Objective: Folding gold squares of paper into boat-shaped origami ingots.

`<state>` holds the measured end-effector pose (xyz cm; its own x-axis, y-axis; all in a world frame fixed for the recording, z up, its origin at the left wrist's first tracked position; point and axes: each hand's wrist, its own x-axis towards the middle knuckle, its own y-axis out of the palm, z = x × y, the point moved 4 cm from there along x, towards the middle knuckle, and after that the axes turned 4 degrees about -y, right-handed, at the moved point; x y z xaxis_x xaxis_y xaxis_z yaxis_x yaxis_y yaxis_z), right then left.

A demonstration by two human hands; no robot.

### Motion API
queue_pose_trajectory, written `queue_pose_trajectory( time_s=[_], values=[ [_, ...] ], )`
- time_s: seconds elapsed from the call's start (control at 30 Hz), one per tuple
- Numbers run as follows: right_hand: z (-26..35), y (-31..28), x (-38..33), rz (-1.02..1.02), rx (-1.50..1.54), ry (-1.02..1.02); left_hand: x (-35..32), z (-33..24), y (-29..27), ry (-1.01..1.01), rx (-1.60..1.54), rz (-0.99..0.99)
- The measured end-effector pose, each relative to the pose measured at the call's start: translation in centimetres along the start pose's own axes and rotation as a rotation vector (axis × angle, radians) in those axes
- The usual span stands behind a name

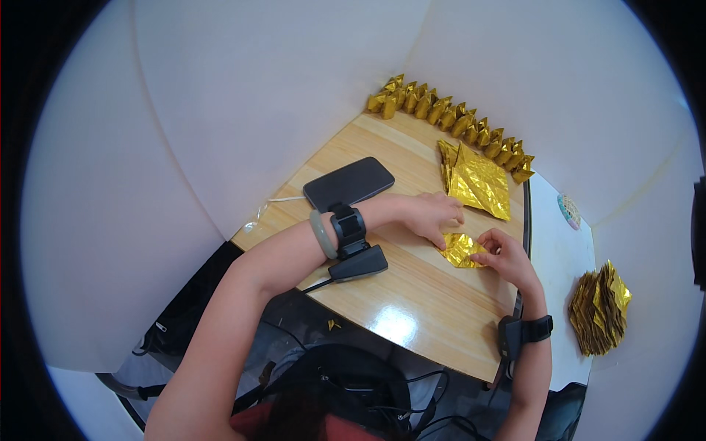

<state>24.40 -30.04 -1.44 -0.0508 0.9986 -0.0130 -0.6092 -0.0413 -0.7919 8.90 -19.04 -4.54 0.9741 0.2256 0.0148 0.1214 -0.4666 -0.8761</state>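
A small folded piece of gold foil paper [460, 250] lies on the wooden table between my hands. My right hand [507, 259] pinches its right end between thumb and fingers. At its upper left is my left hand [432, 214], fingers apart and the thumb tip touching the paper's left edge. Just beyond them rests a stack of flat gold foil sheets [482, 182], creased and slightly fanned on its left side. Along the far edge stands a long row of folded gold paper pieces [441, 112] with pointed tops.
A black phone [349, 184] with a white cable lies left of my left hand. Both wrists wear black strapped devices. A thick bundle of gold paper [599, 309] sits on a white surface at the right. White walls surround the wooden table [434, 316]; a black bag [346, 382] is below.
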Motion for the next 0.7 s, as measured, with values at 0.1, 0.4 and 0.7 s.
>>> queue_pose_trajectory(
  time_s=[0.1, 0.4, 0.7],
  values=[
    [-0.2, -0.6, 0.0, -0.264, 0.068, -0.113, -0.4, -0.7, -1.1, 0.103, 0.000, -0.235],
    [-1.0, 0.2, 0.2, -0.118, 0.125, -0.138, -0.9, -2.8, -0.8, 0.060, 0.195, -0.170],
    [1.5, 0.5, -0.3, -0.131, -0.160, -0.326, -0.8, -3.6, 2.1, 0.013, 0.264, 0.067]
  ],
)
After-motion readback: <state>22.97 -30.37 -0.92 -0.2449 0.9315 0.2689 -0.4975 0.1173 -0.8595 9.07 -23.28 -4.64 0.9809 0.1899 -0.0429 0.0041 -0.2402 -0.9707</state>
